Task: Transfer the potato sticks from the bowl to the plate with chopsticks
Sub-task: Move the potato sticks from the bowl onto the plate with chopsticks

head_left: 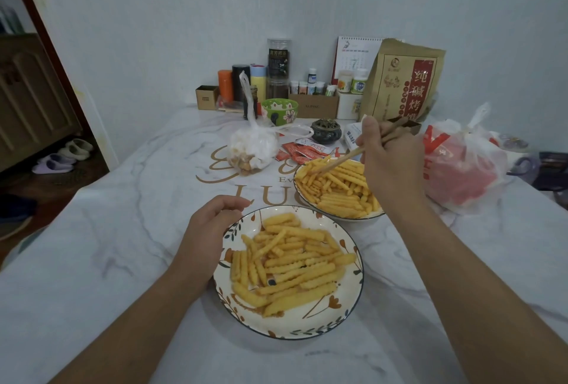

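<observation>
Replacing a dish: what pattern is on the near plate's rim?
Orange flowers and dark leaves on white, on the plate, head view.

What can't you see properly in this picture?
Head view:
- Right side of the white potato-stick bowl: hidden behind the right hand.
- Wooden chopsticks: tips buried among sticks, so a catch is unclear.
- Left hand: fingertips curl out of sight beside the flowered plate.
- Small bottle labels: too tiny.

Head-worn view, downward over table (92, 260), close.
</observation>
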`<action>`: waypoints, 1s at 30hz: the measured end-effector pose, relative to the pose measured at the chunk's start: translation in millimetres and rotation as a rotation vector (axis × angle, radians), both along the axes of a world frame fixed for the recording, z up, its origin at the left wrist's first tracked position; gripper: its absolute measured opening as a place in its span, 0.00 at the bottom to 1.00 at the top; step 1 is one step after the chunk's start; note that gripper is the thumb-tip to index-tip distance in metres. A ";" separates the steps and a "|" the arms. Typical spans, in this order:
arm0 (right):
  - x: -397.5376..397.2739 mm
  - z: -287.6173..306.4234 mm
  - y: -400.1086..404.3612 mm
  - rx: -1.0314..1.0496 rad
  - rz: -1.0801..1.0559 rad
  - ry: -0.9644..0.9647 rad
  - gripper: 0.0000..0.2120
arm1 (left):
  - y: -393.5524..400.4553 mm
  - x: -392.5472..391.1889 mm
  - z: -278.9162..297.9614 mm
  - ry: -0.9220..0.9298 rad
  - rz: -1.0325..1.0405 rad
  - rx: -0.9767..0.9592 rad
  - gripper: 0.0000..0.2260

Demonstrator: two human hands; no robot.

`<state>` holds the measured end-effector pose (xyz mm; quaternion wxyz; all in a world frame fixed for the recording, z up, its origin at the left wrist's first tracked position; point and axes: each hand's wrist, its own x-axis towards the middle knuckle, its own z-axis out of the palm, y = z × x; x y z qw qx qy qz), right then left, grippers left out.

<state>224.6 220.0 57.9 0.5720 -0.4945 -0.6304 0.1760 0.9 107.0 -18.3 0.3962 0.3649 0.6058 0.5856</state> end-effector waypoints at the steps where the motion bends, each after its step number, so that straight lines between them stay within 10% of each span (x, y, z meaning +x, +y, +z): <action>1: -1.2 -1.5 0.4 -0.003 0.011 0.000 0.25 | -0.4 0.3 -0.1 0.000 0.000 -0.001 0.12; 10: 30.8 39.2 -3.0 -0.150 0.112 0.235 0.17 | -0.3 0.0 -0.1 0.009 -0.005 0.004 0.13; 21: 25.7 60.7 -41.2 -0.279 0.595 -0.287 0.19 | -1.6 0.8 0.8 0.001 -0.006 0.005 0.12; 30: 52.3 63.5 -21.1 -0.089 0.256 -0.082 0.21 | 0.6 0.3 -0.8 0.008 0.003 -0.007 0.12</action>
